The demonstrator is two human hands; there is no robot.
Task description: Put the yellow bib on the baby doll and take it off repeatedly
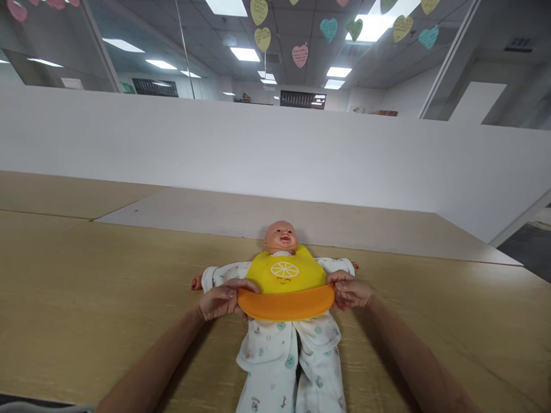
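Here both hands (pixel 220 299) (pixel 352 291) hold the citrus-print bib (pixel 284 288); heart notes (pixel 300 55) look illegible

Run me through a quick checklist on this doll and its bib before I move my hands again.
1. Left hand on the bib: ok, it grips one end of the orange pocket.
2. Right hand on the bib: ok, it grips the opposite end.
3. Doll lying face up on the table: ok.
4. Bib right side out: ok, the citrus slice print faces up on the chest.
5. Doll's arms out from under the bib: ok, both sleeves stretch out sideways.
6. Bib fastened behind the neck: cannot tell, that part is hidden.
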